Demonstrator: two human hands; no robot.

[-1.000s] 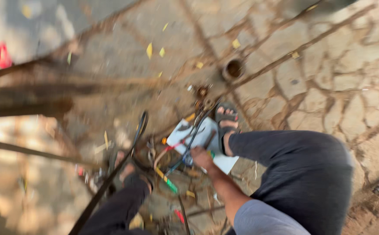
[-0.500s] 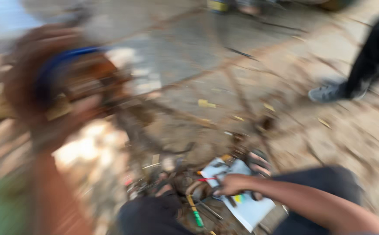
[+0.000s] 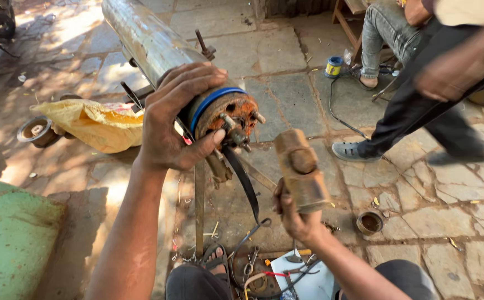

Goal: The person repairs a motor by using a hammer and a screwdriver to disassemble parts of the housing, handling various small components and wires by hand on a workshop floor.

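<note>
Now the head view has swung up from the tool litter on the floor to the work: the left hand [image 3: 172, 125] wraps around the rusty hub end [image 3: 228, 114] of a dull metal axle tube [image 3: 147, 39], and the right hand [image 3: 294, 214] grips a chunky, grimy brass-coloured hammer head [image 3: 302, 169] just beside it. Paving stones [image 3: 286, 61] are cracked and dusty.

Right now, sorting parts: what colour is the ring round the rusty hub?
Blue, seen in the head view: ring on hub.
</note>
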